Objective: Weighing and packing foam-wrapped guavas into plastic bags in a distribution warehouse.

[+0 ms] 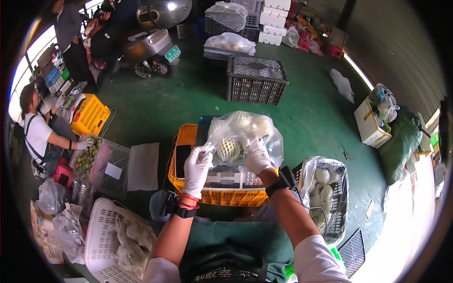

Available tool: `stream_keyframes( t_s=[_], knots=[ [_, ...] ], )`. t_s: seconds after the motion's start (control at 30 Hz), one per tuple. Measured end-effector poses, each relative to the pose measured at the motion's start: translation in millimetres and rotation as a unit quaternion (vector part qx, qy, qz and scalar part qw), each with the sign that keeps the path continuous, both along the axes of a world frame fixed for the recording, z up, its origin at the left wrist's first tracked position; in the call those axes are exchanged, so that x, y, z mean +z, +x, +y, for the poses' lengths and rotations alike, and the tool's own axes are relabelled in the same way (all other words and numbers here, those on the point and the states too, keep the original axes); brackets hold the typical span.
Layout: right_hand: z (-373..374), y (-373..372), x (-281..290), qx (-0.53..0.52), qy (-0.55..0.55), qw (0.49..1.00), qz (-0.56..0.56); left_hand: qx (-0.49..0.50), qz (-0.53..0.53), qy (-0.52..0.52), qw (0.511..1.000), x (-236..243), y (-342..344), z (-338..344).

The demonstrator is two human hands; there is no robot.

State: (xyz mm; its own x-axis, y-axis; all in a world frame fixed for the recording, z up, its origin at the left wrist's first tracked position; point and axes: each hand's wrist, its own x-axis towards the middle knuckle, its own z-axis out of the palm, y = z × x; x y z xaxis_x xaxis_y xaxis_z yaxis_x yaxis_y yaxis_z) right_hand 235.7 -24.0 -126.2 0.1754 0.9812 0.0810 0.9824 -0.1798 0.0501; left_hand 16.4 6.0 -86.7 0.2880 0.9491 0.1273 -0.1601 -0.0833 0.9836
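A clear plastic bag holds several round fruits in white foam nets. It rests on a weighing scale, which stands on an upturned-looking yellow crate in front of me. White gloves cover both my hands. My left hand pinches the near left edge of the bag, fingers closed. The near right edge is gripped by my right hand, whose fingertips are partly lost in the plastic. A dark phone-like slab lies on the crate beside my left hand.
At my right is a dark crate of netted fruit; at my left, a white basket of foam nets. A co-worker sits far left by a crate of small green fruit. A black crate and a scooter stand ahead.
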Motion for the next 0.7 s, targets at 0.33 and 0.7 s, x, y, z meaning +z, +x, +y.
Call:
stream_keyframes(
  t_s=[0.33,0.7],
  knots=[
    [-102,-27,48,0.089,0.19,0.746,0.632,0.113,0.108,0.202,0.967,56,-48,-6],
    [-110,-94,42,0.106,0.165,0.864,0.464,0.035,0.062,0.245,0.967,123,-33,-27]
  ],
)
